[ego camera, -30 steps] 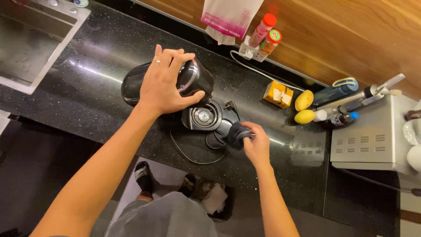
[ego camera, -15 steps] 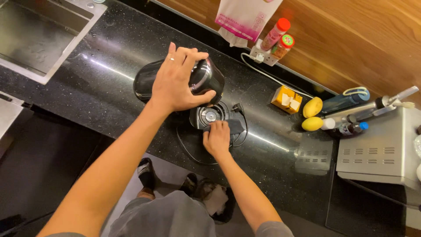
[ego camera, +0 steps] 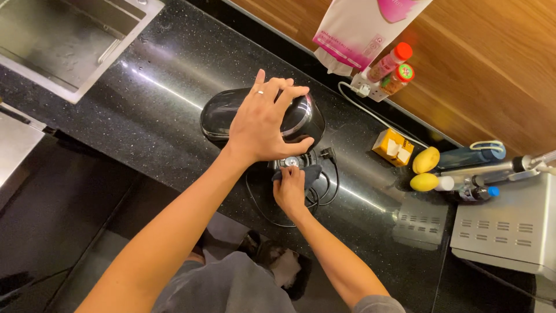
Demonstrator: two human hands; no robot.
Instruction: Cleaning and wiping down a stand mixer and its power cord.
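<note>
Two hands: both at a black appliance on the dark speckled tabletop (ego camera: pixel 145 110).
Left hand (ego camera: pixel 263 124): fingers spread wide, palm flat on the black glossy appliance lid (ego camera: pixel 226 113), which is tilted up on its side.
Right hand (ego camera: pixel 289 188): fingers curled, pinching a dark cloth (ego camera: pixel 307 173) against the round base (ego camera: pixel 292 162) just under the lid.
Cord (ego camera: pixel 324 185): black, looped on the tabletop beside the base.
Sink (ego camera: pixel 63 40): steel, far left, well apart.
Lemons (ego camera: pixel 425 160): two, right of a yellow carton (ego camera: pixel 392 146).
</note>
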